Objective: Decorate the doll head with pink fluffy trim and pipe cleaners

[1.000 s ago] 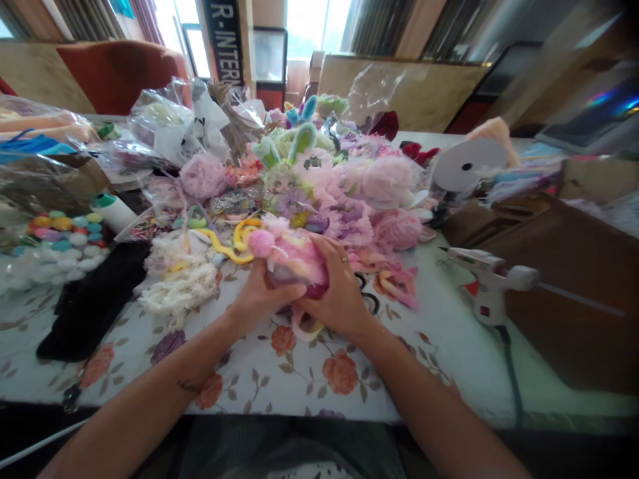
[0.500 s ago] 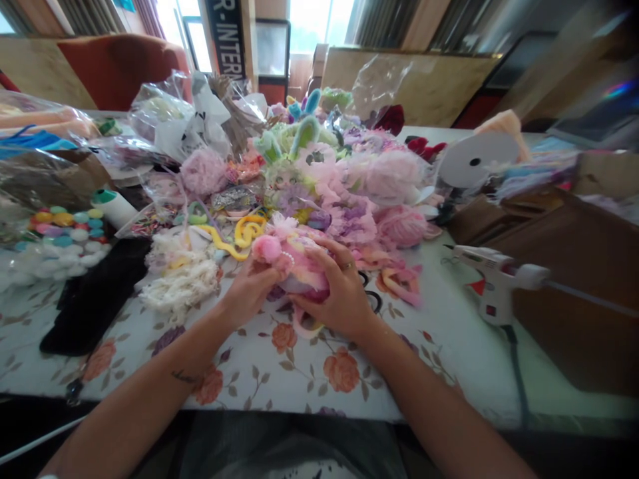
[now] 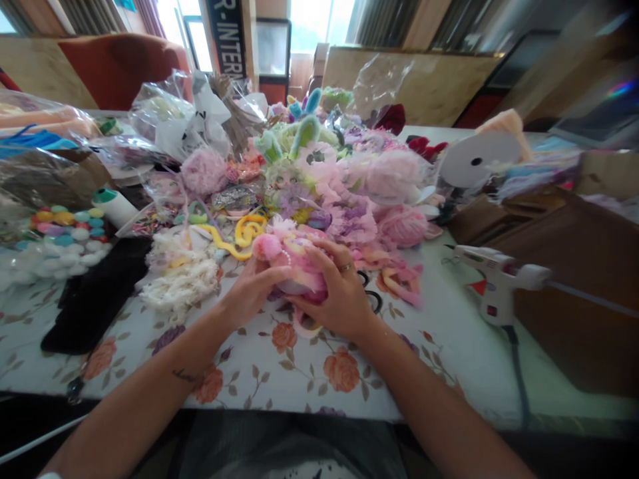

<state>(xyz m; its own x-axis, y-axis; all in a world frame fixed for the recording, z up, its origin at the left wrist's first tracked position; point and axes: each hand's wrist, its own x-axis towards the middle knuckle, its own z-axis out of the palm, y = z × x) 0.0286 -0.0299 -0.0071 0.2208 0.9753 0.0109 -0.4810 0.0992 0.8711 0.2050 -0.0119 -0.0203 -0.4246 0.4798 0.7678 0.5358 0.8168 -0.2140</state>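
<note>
Between my hands, just above the flowered tablecloth, is a fluffy pink craft piece with a pink pompom, a short string of white beads and a pale tuft on top. My left hand grips its left side, thumb laid across the front below the beads. My right hand, with a ring on one finger, is wrapped round the right side. What kind of piece it is, I cannot make out. Under it a pale pink strip lies on the cloth. Black scissor handles show beside my right hand, their blades hidden.
A glue gun stands at the right by a brown cardboard box. Yellow fuzzy stems, cream yarn and a black phone-like slab lie left. Behind are pink ruffles, a doll and a white spool.
My left thumb has moved right across the front of the pink piece, which has turned slightly. My right hand stays almost where it was.
</note>
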